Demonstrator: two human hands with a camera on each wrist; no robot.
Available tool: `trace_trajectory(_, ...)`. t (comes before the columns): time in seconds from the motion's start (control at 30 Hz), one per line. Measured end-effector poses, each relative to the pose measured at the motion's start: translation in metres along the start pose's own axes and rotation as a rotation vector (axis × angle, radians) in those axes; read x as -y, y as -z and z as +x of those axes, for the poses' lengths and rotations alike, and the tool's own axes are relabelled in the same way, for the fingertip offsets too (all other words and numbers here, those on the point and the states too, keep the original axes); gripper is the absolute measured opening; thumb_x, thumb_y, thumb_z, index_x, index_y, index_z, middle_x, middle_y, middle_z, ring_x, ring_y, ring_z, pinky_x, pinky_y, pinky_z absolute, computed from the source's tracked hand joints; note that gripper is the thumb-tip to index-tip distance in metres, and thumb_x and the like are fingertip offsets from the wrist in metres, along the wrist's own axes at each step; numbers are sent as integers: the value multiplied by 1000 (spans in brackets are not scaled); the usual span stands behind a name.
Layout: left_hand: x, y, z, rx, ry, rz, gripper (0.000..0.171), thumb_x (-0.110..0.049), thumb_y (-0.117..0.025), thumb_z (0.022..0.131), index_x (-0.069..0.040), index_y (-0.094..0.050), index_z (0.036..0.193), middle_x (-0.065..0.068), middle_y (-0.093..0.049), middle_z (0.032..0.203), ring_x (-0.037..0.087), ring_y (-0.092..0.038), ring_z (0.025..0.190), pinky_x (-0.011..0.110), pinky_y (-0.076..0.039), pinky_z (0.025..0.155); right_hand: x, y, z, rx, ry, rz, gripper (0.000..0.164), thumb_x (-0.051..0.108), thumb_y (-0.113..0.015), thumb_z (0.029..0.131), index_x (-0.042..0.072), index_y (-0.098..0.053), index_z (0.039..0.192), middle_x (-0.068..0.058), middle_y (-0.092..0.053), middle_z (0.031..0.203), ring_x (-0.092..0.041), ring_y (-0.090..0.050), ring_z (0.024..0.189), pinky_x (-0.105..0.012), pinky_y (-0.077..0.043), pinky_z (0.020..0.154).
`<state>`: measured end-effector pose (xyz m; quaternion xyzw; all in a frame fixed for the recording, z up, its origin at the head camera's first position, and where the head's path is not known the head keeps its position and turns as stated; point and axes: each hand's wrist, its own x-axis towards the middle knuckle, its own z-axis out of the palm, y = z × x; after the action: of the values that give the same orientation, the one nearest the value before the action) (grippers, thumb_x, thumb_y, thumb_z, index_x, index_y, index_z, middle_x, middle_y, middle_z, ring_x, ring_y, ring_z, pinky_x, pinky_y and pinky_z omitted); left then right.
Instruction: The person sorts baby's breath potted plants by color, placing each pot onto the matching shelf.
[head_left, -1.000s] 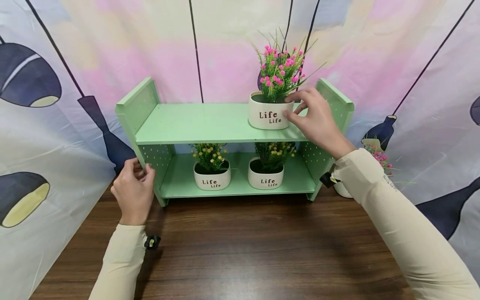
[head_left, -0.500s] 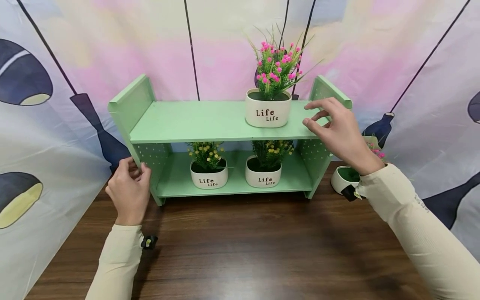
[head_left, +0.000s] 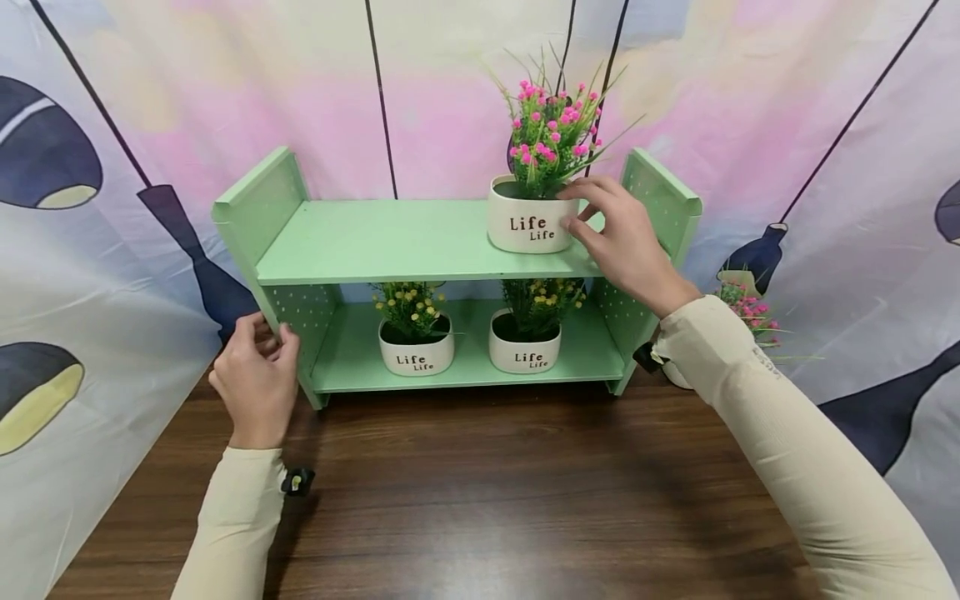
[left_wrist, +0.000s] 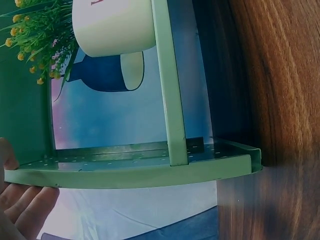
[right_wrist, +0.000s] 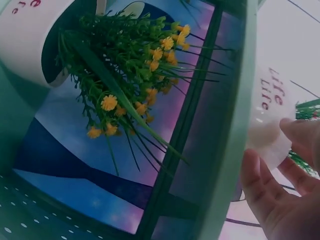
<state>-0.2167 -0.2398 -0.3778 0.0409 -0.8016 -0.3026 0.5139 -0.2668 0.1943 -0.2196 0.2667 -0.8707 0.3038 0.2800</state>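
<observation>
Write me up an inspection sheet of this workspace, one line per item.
Surface: brown wooden table.
Job's things: green shelf; pink-flowered pot on its top level.
Clutter: nothing seen beyond two yellow-flowered pots on the lower level and another pink-flowered plant right of the shelf, partly hidden.
Hands: left hand grips the shelf's left side; right hand pinches the top pot's right side.
Cables: nothing seen, apparently only printed cords.
Surroundings: patterned cloth behind and both sides.

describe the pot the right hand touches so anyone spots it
Find the green shelf. On its top board, toward the right, stands one white pot. Its pink flowers set it apart from the yellow-flowered pots below, its high spot from the pink-flowered pot beside the shelf.
</observation>
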Motion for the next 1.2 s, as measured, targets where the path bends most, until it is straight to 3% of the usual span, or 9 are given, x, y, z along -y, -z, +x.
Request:
trace_trajectory(0.2,0,-3,-2,5,3,-4,21,-13,-70,98,3,-74,111,22,-79,96,40,-77,77,63,-48,74,-4,1,1,-31,-17,-15,23,1,-68,101,-2,-72,123,-17,-68,129,-34,-67,105,-48,-50,88)
trace_trajectory(0.67,-2,-2,-3,1,1,-2,21,-13,-70,98,3,-73,111,23,-78,96,39,-76,77,63,-49,74,-6,18,-8,-21,-3,-42,31,2,-70,99,0,-69,130,-16,-64,138,-36,-65,113,-53,-49,99)
trace_trajectory(0.83,-2,1,-3,1,-2,6,21,-13,-70,98,3,-73,111,22,-78,96,39,-76,77,63,-49,73,0,35,-27,-43,-29,-42,34,7,-70,101,5,-68,135,-12,-63,138,-29,-64,114,-37,-52,85)
trace_trajectory(1.0,-1,3,-3,-15,0,17,21,-13,-70,97,3,-73,110,22,-79,95,40,-76,77,62,-48,73,5,55,-53,-69,-60,-33,27,12,-68,104,7,-72,130,-7,-69,128,-6,-63,104,-14,-49,75)
trace_trajectory(1.2,-3,4,-5,-15,20,19,22,-13,-70,97,3,-73,111,22,-78,95,40,-76,79,63,-46,73,-5,76,-89,-138,-58,-71,20,7,-73,99,6,-78,118,-5,-76,99,9,-61,84,-8,-47,74)
